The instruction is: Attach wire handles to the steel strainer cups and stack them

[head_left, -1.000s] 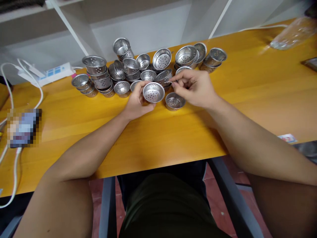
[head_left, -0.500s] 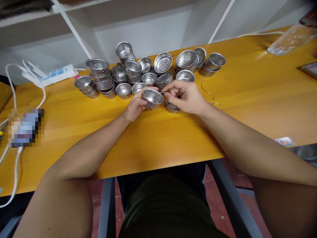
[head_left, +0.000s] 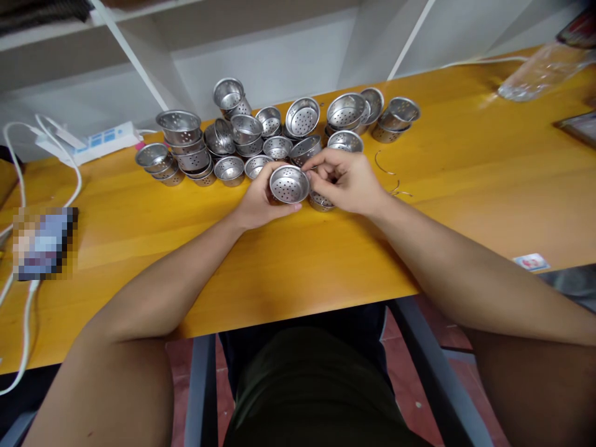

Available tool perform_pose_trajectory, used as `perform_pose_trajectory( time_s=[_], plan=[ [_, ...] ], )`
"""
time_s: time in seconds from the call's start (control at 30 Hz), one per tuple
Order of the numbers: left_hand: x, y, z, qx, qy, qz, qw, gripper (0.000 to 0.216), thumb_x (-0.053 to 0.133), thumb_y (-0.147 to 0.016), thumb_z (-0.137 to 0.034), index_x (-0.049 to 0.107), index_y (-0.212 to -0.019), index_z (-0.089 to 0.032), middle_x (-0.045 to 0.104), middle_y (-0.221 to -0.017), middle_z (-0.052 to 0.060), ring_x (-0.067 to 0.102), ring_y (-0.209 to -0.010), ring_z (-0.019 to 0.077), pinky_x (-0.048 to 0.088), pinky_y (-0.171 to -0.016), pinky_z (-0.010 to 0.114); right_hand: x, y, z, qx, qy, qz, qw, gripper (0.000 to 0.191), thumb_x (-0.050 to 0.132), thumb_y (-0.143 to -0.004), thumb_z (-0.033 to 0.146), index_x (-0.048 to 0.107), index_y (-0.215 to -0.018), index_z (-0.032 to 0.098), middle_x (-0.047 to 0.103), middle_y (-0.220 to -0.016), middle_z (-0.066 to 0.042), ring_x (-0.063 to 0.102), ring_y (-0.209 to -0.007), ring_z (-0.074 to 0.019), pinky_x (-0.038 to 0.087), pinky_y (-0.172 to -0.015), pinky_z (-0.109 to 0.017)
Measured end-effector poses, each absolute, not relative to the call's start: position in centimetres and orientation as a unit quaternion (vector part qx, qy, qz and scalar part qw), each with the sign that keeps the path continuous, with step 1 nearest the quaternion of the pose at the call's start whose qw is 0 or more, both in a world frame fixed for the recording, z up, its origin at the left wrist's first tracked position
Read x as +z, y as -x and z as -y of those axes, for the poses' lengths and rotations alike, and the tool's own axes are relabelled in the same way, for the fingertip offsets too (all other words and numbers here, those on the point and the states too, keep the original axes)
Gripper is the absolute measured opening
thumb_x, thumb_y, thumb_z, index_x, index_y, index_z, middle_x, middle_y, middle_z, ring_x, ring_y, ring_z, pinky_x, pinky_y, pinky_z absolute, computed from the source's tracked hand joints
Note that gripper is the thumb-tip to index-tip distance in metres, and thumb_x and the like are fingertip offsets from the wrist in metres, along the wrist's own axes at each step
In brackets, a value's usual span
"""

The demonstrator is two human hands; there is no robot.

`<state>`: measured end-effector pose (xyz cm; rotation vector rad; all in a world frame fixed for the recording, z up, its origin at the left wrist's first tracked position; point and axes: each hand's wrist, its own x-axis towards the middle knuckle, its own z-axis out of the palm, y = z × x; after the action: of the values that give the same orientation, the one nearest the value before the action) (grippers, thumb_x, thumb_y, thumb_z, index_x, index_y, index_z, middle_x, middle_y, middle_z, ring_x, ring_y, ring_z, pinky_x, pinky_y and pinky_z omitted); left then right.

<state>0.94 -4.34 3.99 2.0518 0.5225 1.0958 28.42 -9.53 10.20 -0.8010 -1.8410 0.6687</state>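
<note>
My left hand (head_left: pixel 258 202) is wrapped round a small perforated metal strainer cup (head_left: pixel 289 185), its open mouth tilted towards me. At the cup's right rim, my right hand (head_left: pixel 342 180) is closed in a pinch. A thin metal wire showed in that pinch half a second ago; now the fingers mostly hide it. Partly behind my right hand stands another strainer cup (head_left: pixel 320 202) on the table. Just beyond both hands are several more of these cups, single and stacked, among them a small upright one (head_left: pixel 230 170).
Thin curved wires (head_left: pixel 384 162) lie on the wooden table (head_left: pixel 298 261) right of the cups. A phone (head_left: pixel 46 243) with a white cable and a power strip (head_left: pixel 100 141) are at the left. A clear plastic bottle (head_left: pixel 535 74) lies at the back right.
The held cup has turned so its inside faces me more, and my left thumb has shifted below it. My right fingers have come up against its rim.
</note>
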Motion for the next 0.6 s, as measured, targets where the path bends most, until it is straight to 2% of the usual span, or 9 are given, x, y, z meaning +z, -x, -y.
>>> perform_pose_trajectory(
  time_s=[0.17, 0.33, 0.6],
  plan=[
    [4.19, -0.88, 4.36, 0.431, -0.798, -0.199, 0.370, 0.107, 0.111, -0.094, -0.087, 0.063, -0.168, -0.027, 0.083, -0.161, 0.018, 0.088, -0.148, 0.0386, 0.073, -0.131, 0.059, 10.11, -28.44, 9.41, 0.271, 0.321, 0.759, 0.497, 0.035, 0.097, -0.112, 0.061, 0.085, -0.116, 0.028, 0.053, -0.072, 0.006, 0.045, -0.062, -0.0159, 0.040, -0.061, -0.035],
    [4.20, -1.26, 4.55, 0.431, -0.773, -0.197, 0.422, 0.106, 0.116, -0.088, -0.085, 0.069, -0.163, -0.027, 0.085, -0.162, 0.017, 0.088, -0.151, 0.0375, 0.075, -0.128, 0.054, 10.01, -28.56, 9.30, 0.263, 0.339, 0.759, 0.489, 0.033, 0.094, -0.113, 0.061, 0.086, -0.117, 0.029, 0.053, -0.072, 0.005, 0.047, -0.064, -0.0177, 0.042, -0.062, -0.036],
    [4.04, -1.61, 4.61, 0.428, -0.757, -0.195, 0.453, 0.106, 0.124, -0.079, -0.080, 0.075, -0.156, -0.027, 0.088, -0.153, 0.013, 0.089, -0.141, 0.0342, 0.074, -0.124, 0.052, 9.91, -28.18, 9.20, 0.233, 0.356, 0.763, 0.488, 0.027, 0.092, -0.112, 0.055, 0.086, -0.112, 0.029, 0.052, -0.069, 0.006, 0.046, -0.063, -0.0179, 0.043, -0.063, -0.037]
  ],
)
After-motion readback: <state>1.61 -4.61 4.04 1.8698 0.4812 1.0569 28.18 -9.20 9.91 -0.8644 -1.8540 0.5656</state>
